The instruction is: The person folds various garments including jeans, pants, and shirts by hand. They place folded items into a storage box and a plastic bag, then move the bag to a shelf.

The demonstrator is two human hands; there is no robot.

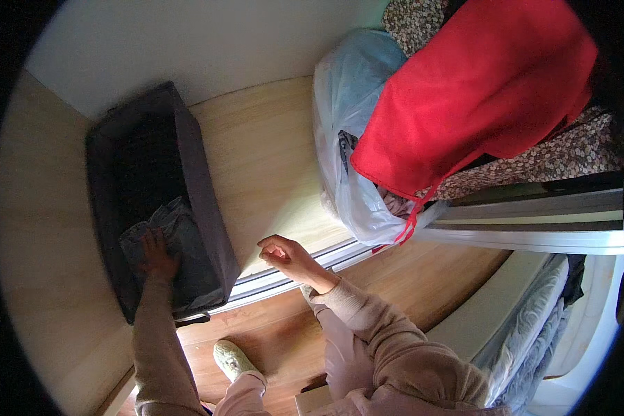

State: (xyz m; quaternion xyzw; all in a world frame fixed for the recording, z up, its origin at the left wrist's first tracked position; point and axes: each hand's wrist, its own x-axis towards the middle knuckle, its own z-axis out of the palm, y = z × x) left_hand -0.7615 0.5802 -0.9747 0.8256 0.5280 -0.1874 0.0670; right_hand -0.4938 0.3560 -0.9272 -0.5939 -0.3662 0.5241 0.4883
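Note:
A dark grey fabric storage box stands inside a wooden cupboard at the left, its top uncovered. Folded dark grey-blue cloth, perhaps denim, lies in its near end. Fingers spread, my left hand rests on this cloth inside the box; nothing is seen gripped in it. My right hand hovers right of the box near the sliding-door track, fingers loosely curled and apart, holding nothing that shows. The far part of the box is in deep shadow, so its contents there cannot be told.
A white translucent plastic bag with clothing stands on the cupboard floor. Red fabric with ties and floral garments hang over it. A metal door track edges the cupboard. A bed with grey bedding is at lower right.

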